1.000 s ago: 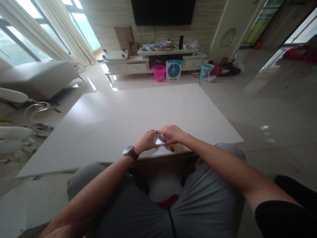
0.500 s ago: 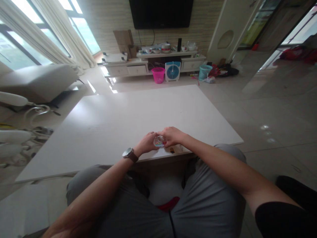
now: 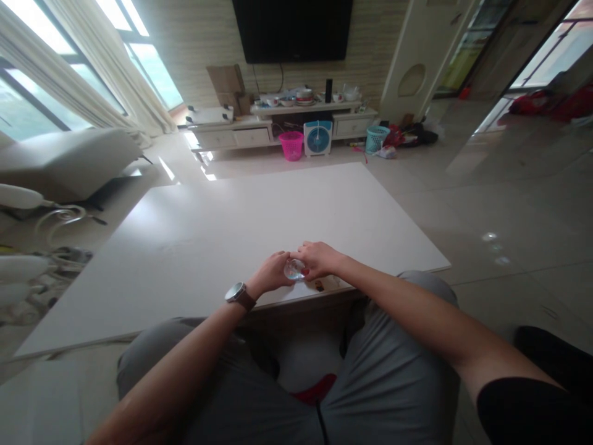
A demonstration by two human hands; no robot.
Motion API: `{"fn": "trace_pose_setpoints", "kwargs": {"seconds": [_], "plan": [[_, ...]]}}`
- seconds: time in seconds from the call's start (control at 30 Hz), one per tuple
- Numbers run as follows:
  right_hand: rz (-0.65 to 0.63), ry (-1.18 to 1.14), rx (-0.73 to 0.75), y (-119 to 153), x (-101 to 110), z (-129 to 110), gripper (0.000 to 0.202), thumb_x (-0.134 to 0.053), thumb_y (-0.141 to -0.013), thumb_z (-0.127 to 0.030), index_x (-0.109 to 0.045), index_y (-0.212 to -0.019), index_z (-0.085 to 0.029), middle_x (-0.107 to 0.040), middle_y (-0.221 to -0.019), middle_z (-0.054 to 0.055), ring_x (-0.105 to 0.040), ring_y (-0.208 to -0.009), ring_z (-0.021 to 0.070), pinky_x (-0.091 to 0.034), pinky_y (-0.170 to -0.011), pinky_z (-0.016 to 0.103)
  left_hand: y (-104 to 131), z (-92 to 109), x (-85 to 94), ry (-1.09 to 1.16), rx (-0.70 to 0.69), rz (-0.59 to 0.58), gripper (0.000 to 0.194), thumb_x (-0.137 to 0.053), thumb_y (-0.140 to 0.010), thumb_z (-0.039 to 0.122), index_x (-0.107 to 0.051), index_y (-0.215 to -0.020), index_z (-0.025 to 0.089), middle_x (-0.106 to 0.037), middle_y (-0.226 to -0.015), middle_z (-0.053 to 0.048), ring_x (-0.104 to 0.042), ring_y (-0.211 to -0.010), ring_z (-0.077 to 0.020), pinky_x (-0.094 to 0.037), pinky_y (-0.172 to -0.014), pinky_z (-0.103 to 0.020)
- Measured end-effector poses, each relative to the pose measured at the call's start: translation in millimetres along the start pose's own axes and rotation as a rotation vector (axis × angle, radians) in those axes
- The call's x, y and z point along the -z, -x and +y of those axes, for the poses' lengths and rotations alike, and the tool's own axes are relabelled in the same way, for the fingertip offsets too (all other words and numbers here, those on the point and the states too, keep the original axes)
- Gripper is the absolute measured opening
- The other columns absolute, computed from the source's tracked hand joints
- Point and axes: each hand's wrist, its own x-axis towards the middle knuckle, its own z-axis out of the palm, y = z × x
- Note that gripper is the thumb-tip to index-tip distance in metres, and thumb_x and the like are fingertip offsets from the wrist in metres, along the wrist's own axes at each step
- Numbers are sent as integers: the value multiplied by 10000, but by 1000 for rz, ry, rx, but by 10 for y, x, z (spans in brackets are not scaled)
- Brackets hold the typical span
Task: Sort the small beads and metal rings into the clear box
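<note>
Broad white surface (image 3: 259, 216) here, flat and smooth, light flaring across its far left corner, the middle stretching out pale and even. Down by the near edge, right of centre, there it sits: a tiny dark-and-orange piece (image 3: 319, 285), too small to name, with something pale and indistinct (image 3: 336, 281) just beside it.

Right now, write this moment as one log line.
left hand: holds clear round object | right hand: holds same object | white rectangular table: beneath hands | small orange-and-dark item: near right hand
</note>
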Motion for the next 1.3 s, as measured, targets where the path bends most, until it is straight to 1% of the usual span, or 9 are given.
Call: {"fn": "trace_pose_setpoints", "kwargs": {"seconds": [0.07, 0.2, 0.37, 0.53, 0.77, 0.97, 1.17, 1.3], "plan": [[3, -18, -2, -1, -3, 6, 567, -701, -743, -397, -550, -1256, -210, -689, -1038, 110, -602, -973, 268, -440, -734, 308, 6, 1, -6, 10, 5, 0, 393, -775, -638, 312, -621, -975, 179, -663, -948, -70, -630, -858, -235, -485, -758, -326], [18, -34, 6, 2, -3, 12, 522, -687, -746, -383, -572, -1223, -205, -703, -979, 102, -626, -948, 265, -437, -732, 302, 13, -11, -25, 17, 10, 4, 422, -778, -630, 301, -624, -1004, 182, -664, -963, -71, -630, -886, -244, -488, -786, -336], [36, -41, 26, 7, 1, 10, 492, -679, -751, -370, -591, -1202, -197, -716, -961, 105, -642, -927, 264, -441, -729, 302, 7, -33, -39, 29, 9, 13, 397, -778, -625, 298, -617, -970, 186, -662, -959, -81, -631, -880, -262, -493, -772, -356], [27, -22, 21, -1, -10, 22, 545, -699, -737, -400, -591, -1233, -202, -724, -961, 107, -651, -916, 268, -445, -729, 304, 8, -43, -43, 28, 6, 15, 392, -781, -625, 300, -610, -960, 189, -657, -952, -78, -628, -878, -261, -492, -770, -356], [28, -17, 8, 7, 3, 44, 595, -714, -721, -424, -579, -1266, -227, -728, -983, 96, -658, -903, 263, -425, -694, 291, 11, -18, -24, 75, -10, 8, 495, -783, -645, 297, -627, -1105, 196, -672, -997, -79, -632, -921, -260, -484, -823, -356], [21, -21, -4, 13, 30, 40, 620, -713, -738, -435, -550, -1311, -264, -723, -1014, 77, -647, -917, 255, -422, -696, 287, 2, -21, -24, 95, -39, 9, 556, -789, -633, 263, -621, -1161, 209, -681, -1014, -70, -635, -945, -264, -482, -846, -361], [49, 14, 39, 21, 73, 30, 503, -692, -761, -372, -590, -1230, -219, -688, -1037, 102, -599, -962, 271, -424, -695, 301, 3, -31, -30, 32, -18, -8, 482, -780, -653, 304, -634, -1100, 199, -666, -964, -73, -628, -884, -264, -483, -802, -368], [54, -25, 30, 26, 56, 50, 440, -682, -775, -327, -601, -1189, -201, -680, -998, 98, -585, -973, 258, -433, -759, 312, 17, -47, -64, 31, -3, 24, 481, -778, -679, 321, -589, -1102, 195, -649, -1000, -83, -616, -924, -267, -489, -828, -379]]}}
